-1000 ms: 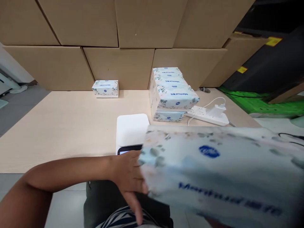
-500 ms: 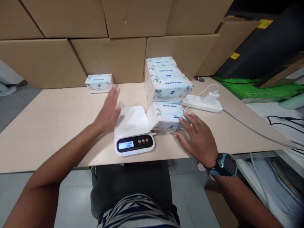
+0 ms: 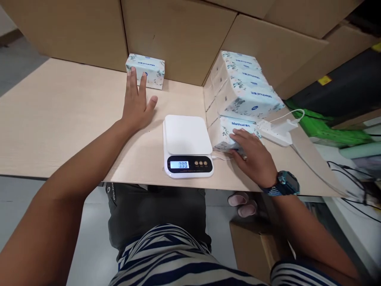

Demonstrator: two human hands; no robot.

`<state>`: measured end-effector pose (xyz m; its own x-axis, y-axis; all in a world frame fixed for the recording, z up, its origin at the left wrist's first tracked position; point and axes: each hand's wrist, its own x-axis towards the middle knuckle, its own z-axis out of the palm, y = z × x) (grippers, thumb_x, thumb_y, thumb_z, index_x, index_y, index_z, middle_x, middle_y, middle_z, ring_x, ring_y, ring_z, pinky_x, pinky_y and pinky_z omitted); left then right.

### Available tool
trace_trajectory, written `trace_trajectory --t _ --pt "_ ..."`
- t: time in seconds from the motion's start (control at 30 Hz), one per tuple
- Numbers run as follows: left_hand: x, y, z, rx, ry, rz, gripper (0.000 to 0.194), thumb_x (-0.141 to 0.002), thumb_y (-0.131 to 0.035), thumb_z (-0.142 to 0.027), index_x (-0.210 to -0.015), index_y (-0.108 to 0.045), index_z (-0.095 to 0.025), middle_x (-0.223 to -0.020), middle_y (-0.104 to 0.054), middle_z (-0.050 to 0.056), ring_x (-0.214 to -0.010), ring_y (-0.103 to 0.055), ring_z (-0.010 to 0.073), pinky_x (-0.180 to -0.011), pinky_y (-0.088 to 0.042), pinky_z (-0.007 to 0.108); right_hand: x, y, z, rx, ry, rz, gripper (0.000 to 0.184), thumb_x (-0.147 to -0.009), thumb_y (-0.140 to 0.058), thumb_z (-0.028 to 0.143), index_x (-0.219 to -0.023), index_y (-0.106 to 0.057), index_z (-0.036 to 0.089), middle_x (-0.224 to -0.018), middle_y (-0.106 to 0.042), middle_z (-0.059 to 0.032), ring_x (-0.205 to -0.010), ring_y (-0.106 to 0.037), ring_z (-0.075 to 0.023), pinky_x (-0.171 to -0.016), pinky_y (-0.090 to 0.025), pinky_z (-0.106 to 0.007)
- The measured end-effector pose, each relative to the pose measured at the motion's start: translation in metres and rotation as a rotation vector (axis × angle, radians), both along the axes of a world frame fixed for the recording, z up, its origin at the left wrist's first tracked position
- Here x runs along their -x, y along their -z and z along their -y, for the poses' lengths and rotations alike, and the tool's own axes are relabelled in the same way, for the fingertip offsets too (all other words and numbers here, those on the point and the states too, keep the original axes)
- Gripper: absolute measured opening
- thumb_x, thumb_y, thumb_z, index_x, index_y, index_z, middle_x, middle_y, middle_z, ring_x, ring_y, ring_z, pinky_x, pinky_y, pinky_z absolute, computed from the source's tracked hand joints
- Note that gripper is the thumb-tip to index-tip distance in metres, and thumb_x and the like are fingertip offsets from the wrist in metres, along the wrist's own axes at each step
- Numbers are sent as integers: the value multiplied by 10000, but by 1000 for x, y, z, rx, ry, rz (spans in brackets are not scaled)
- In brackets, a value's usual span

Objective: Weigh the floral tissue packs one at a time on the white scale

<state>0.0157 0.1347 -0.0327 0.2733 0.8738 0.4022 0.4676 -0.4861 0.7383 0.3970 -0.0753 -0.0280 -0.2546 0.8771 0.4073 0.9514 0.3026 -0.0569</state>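
Note:
My left hand [image 3: 137, 103] is open, fingers spread, in front of a single tissue pack [image 3: 154, 70] against the cardboard. Its fingertips overlap the pack's front; whether they touch it I cannot tell. With fingers stretched out, my right hand [image 3: 253, 155] rests at the front of the lower tissue pack [image 3: 222, 137], beside the taller stack of tissue packs [image 3: 247, 93]. It partly covers that pack and is not wrapped round it. Between my hands sits a white digital scale [image 3: 188, 135] with a bare plate. Its lit display [image 3: 179, 165] appears to read 0.00.
Large cardboard boxes [image 3: 178, 35] line the back of the table [image 3: 74, 115]. At the right, a white power strip [image 3: 275, 133] trails a grey cable. A thin cord runs from the scale. Slippers [image 3: 247, 208] and a cardboard box [image 3: 250, 246] are on the floor below.
My left hand has moved away from beside the scale, up to the single tissue pack. The right hand stays at the lower pack. The view has turned and tilted down.

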Motion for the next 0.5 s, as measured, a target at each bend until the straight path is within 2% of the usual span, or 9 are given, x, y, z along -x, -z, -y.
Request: trace_trajectory --t 0.1,0.23,0.3,0.4,0.43,0.5 --pt "-1 6 -3 0 -44 9 1109 -936 -399 -955 -1722 -145 -215 -1895 170 -39 -1719 313 121 -1401 251 316 -2 5 -5 5 -40 -29 392 -1077 -546 384 -1432 -629 239 -1541 -704 -156 -1512 -621 -362 -1257 -492 -678" --pt "0 13 -11 120 -213 143 1199 -910 -349 -977 -1747 -228 -127 -1909 61 77 -1768 193 218 -1430 193 374 2 6 -4 -13 -52 -6 435 -1059 -576 442 -1424 -632 213 -1497 -714 -203 -1486 -633 -399 -1249 -467 -727" --pt "2 15 -17 211 -261 225 1168 -952 -336 -932 -1758 -211 -96 -1906 -16 129 -1786 95 262 -1449 121 429 9 -2 -1 -22 -33 -8 547 -1051 -605 484 -1519 -578 200 -1522 -686 -227 -1494 -617 -423 -1267 -424 -762" --pt "6 17 -27 290 -283 338 977 -1036 -346 -821 -1765 -259 -177 -1888 -197 109 -1784 -83 280 -1461 -3 458 36 -21 -12 -81 -67 -130 885 -1012 -662 579 -1742 -284 249 -1716 -498 -224 -1616 -474 -439 -1312 -377 -756" --pt "6 17 -31 288 -293 371 913 -1057 -350 -787 -1756 -302 -201 -1876 -252 96 -1777 -136 282 -1461 -37 450 50 -26 -25 -95 -116 -207 977 -1005 -659 614 -1778 -155 289 -1786 -402 -197 -1666 -402 -422 -1334 -365 -730" --pt "7 18 -38 259 -332 478 802 -1077 -404 -728 -1703 -431 -227 -1840 -357 81 -1756 -232 292 -1458 -97 430 88 -31 -69 -68 -245 -391 1033 -1017 -591 685 -1782 27 370 -1866 -252 -115 -1726 -297 -349 -1374 -334 -662"
